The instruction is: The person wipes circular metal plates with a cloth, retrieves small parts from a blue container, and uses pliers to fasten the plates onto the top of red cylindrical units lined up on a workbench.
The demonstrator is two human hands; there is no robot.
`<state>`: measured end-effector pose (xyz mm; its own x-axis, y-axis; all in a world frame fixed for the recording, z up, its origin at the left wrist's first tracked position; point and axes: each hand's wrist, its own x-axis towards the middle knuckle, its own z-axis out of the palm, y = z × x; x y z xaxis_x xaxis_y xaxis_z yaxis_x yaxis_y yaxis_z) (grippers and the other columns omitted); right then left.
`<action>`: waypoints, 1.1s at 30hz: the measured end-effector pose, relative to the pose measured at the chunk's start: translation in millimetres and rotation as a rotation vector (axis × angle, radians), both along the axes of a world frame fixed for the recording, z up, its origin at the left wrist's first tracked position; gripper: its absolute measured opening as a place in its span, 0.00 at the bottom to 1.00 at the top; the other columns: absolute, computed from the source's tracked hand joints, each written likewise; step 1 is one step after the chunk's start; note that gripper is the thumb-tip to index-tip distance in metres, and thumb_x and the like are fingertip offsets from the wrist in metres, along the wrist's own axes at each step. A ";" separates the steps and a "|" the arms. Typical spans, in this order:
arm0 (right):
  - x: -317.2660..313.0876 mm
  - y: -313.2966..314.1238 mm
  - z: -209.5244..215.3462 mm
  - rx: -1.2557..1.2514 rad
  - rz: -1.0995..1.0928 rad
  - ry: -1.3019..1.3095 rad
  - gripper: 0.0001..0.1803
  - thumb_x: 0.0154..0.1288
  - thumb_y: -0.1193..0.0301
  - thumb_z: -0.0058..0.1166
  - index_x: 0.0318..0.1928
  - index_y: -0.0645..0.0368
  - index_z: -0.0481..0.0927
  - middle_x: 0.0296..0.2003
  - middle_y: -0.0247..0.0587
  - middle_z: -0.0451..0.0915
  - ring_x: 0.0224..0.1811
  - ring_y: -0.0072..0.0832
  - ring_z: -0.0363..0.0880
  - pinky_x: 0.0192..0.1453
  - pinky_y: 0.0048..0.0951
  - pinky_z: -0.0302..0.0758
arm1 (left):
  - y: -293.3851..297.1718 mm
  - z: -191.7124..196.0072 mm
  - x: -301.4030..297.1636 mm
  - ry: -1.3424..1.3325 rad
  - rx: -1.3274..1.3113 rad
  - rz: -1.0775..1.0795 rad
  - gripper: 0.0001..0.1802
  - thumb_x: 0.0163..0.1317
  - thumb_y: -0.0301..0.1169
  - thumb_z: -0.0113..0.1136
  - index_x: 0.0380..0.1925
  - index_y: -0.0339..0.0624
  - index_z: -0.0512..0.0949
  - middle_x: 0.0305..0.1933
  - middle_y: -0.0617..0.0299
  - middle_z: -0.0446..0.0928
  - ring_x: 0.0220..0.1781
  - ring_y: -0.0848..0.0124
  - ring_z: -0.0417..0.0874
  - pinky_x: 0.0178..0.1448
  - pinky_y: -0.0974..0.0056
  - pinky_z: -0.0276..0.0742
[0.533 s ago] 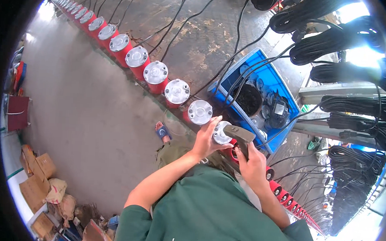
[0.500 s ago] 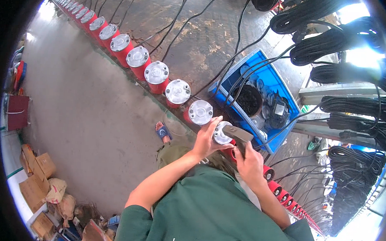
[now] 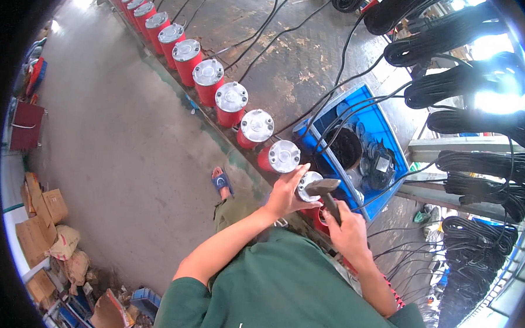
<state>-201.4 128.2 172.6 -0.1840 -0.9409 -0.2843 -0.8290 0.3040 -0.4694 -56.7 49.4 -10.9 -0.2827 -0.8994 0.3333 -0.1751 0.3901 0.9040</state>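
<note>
Head view. The right hand (image 3: 348,229) was closed around the handle of a hammer (image 3: 324,190), whose head lay on the metal cap of the nearest red cylinder (image 3: 308,186). The left hand (image 3: 286,194) cupped that same cap from its left side, fingers curled against the rim; whether they truly clamped it or only steadied it could not be told at this distance. The cylinder stood directly between the two hands, at the near end of a long row of red cylinders (image 3: 230,104) with silvery caps running away along the concrete floor (image 3: 128,158). Just beyond it sat a blue crate (image 3: 387,134) with black cables trailing out, and coils of black cable (image 3: 479,173) hung on a rack to the right. Cardboard boxes (image 3: 40,213) lay well apart at the far left.

The step in hand appeared to be seating the cap by hammer. A further blow would call for keeping the steadying fingers clear of the hammer head.
</note>
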 end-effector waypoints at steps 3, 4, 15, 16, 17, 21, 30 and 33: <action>-2.3 8.7 0.8 -0.279 0.016 -0.065 0.15 0.79 0.64 0.59 0.53 0.63 0.82 0.31 0.60 0.86 0.34 0.59 0.88 0.39 0.55 0.81 | 3.2 -1.9 -1.3 -0.012 0.003 0.010 0.61 0.40 0.48 0.92 0.73 0.34 0.72 0.65 0.44 0.82 0.66 0.49 0.84 0.71 0.50 0.82; 0.2 8.5 -5.9 -0.253 0.017 -0.028 0.16 0.79 0.63 0.58 0.54 0.64 0.81 0.32 0.60 0.86 0.35 0.60 0.88 0.40 0.56 0.81 | 4.2 -2.4 -2.1 0.003 0.022 0.004 0.61 0.41 0.47 0.92 0.74 0.35 0.70 0.66 0.44 0.81 0.66 0.49 0.84 0.71 0.49 0.81; -5.2 11.9 -1.8 -0.309 -0.011 -0.164 0.12 0.77 0.70 0.60 0.54 0.64 0.81 0.30 0.56 0.86 0.33 0.56 0.89 0.38 0.45 0.81 | 14.1 -5.1 -10.1 0.156 0.136 0.011 0.61 0.46 0.37 0.90 0.77 0.38 0.62 0.68 0.46 0.78 0.69 0.51 0.83 0.72 0.52 0.80; 0.5 12.0 -7.8 -0.308 -0.004 -0.087 0.13 0.78 0.68 0.59 0.53 0.64 0.80 0.31 0.58 0.86 0.33 0.57 0.89 0.38 0.49 0.81 | 14.0 -4.4 -10.1 0.191 0.154 0.006 0.59 0.45 0.36 0.90 0.75 0.38 0.64 0.67 0.46 0.79 0.68 0.51 0.83 0.71 0.51 0.80; 8.4 11.3 -17.3 -0.295 -0.019 -0.003 0.14 0.79 0.67 0.58 0.53 0.65 0.79 0.32 0.60 0.87 0.34 0.58 0.88 0.38 0.52 0.81 | 14.1 -3.7 -9.0 0.156 0.143 0.001 0.58 0.45 0.36 0.90 0.75 0.38 0.64 0.66 0.46 0.79 0.68 0.51 0.84 0.71 0.51 0.80; 0.0 5.7 -25.3 0.156 -0.094 0.032 0.16 0.79 0.61 0.58 0.55 0.60 0.78 0.29 0.65 0.85 0.33 0.63 0.87 0.39 0.59 0.79 | 10.3 -1.4 -8.9 0.122 0.135 0.001 0.53 0.45 0.33 0.88 0.71 0.39 0.67 0.64 0.48 0.79 0.66 0.51 0.84 0.69 0.51 0.81; 7.2 14.6 -37.3 0.150 -0.093 0.077 0.18 0.78 0.62 0.58 0.58 0.62 0.78 0.36 0.63 0.87 0.38 0.64 0.87 0.40 0.56 0.81 | 14.3 0.9 -7.6 0.134 0.207 -0.052 0.53 0.45 0.34 0.88 0.70 0.41 0.67 0.67 0.48 0.76 0.68 0.48 0.79 0.72 0.48 0.75; -11.8 7.5 -42.0 0.119 -0.158 -0.183 0.18 0.78 0.62 0.58 0.58 0.61 0.78 0.38 0.64 0.87 0.42 0.63 0.88 0.45 0.54 0.82 | 10.8 6.1 -7.7 0.176 0.292 -0.086 0.50 0.47 0.35 0.86 0.69 0.41 0.68 0.66 0.47 0.76 0.65 0.46 0.81 0.69 0.47 0.79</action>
<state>-213.2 135.7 130.6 -0.2610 -0.8628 -0.4329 -0.6718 0.4844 -0.5604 -64.4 60.1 -4.8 -0.3227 -0.9394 0.1161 0.0156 0.1173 0.9930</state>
